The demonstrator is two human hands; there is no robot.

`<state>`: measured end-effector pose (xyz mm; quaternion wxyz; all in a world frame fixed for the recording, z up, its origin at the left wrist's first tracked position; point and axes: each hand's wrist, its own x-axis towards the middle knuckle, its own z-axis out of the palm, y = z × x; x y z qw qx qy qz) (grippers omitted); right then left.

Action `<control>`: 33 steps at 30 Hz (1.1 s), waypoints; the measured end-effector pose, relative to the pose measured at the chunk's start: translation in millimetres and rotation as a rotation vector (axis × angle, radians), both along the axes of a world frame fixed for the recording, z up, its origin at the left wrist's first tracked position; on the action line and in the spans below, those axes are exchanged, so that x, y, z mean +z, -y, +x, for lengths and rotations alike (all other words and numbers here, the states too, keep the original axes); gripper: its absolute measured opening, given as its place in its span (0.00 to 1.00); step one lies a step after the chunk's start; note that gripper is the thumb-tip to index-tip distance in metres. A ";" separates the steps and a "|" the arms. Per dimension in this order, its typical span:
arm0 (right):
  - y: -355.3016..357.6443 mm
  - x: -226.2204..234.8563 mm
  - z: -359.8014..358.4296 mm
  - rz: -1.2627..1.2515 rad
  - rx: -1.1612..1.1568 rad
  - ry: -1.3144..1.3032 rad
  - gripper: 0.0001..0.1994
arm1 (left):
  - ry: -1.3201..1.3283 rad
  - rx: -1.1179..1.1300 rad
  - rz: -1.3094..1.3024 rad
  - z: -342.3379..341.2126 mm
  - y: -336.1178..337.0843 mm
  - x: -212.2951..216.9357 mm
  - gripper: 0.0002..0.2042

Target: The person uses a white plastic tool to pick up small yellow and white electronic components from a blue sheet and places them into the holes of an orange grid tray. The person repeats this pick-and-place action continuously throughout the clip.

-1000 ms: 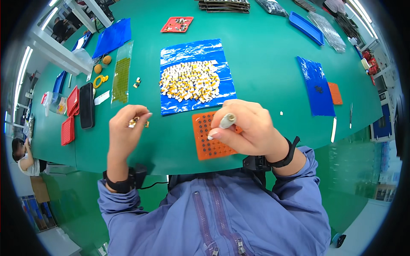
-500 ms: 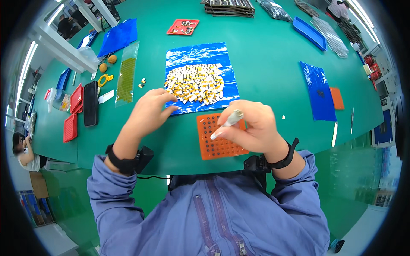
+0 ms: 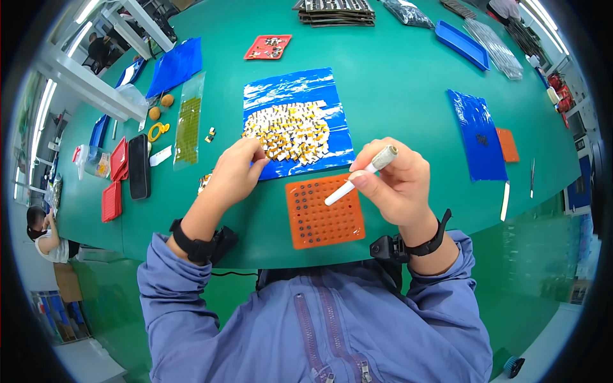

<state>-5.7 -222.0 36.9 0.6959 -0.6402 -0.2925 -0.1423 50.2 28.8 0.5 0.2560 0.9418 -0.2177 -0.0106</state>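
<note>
My right hand (image 3: pixel 397 182) grips a white pen-shaped tool (image 3: pixel 359 175) with a grey knurled end, its tip pointing down over an orange square tray (image 3: pixel 324 220) full of small holes. My left hand (image 3: pixel 237 169) reaches to the near left edge of a heap of small yellow-and-white parts (image 3: pixel 288 133) lying on a blue plastic sheet (image 3: pixel 295 90); its fingertips pinch together at the pile, and whether a part is between them is hidden. Both wrists wear black bands.
On the green table: a green-filled clear bag (image 3: pixel 188 122), a black phone (image 3: pixel 138 166), red trays (image 3: pixel 115 180) at left, a second blue sheet (image 3: pixel 477 131) and small orange tray (image 3: pixel 508 144) at right, a red tray (image 3: pixel 268 46) and blue trays (image 3: pixel 465 43) far back. Another person (image 3: pixel 43 233) sits far left.
My left hand moved from the table's left side up and right to the parts heap. My right hand lifted the tool slightly off the orange tray.
</note>
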 end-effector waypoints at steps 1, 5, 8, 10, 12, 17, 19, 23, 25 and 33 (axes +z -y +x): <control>1.9 -0.3 -0.4 0.017 0.000 -0.018 0.05 | -0.097 0.031 -0.057 -4.2 2.4 11.1 0.04; 7.4 1.4 0.0 0.122 0.099 -0.140 0.05 | -0.395 0.038 -0.510 -24.2 7.0 34.2 0.02; 6.7 2.4 0.9 0.131 0.153 -0.217 0.07 | -0.518 -0.059 -0.861 -35.3 9.5 39.7 0.04; 5.7 2.7 2.7 0.072 0.150 -0.231 0.07 | -0.528 -0.126 -0.993 -40.8 9.2 36.9 0.05; 6.2 1.6 3.8 0.042 0.149 -0.287 0.07 | -0.584 -0.188 -1.192 -42.1 9.4 29.6 0.04; 3.0 -1.6 7.7 -0.014 0.180 -0.378 0.06 | -0.724 -0.361 -1.539 -40.2 13.8 5.6 0.06; 0.5 -4.7 7.5 -0.034 0.200 -0.391 0.05 | -0.757 -0.392 -1.573 -42.7 17.8 1.7 0.07; -3.1 -3.4 7.4 -0.102 0.209 -0.359 0.05 | -0.868 -0.475 -1.713 -45.3 20.5 -3.7 0.04; -3.0 -2.6 7.6 -0.102 0.215 -0.356 0.05 | -0.885 -0.479 -1.726 -46.5 20.8 -4.0 0.04; -2.9 -5.1 9.5 -0.105 0.217 -0.331 0.05 | -0.831 -0.484 -1.633 -48.0 20.1 -1.7 0.07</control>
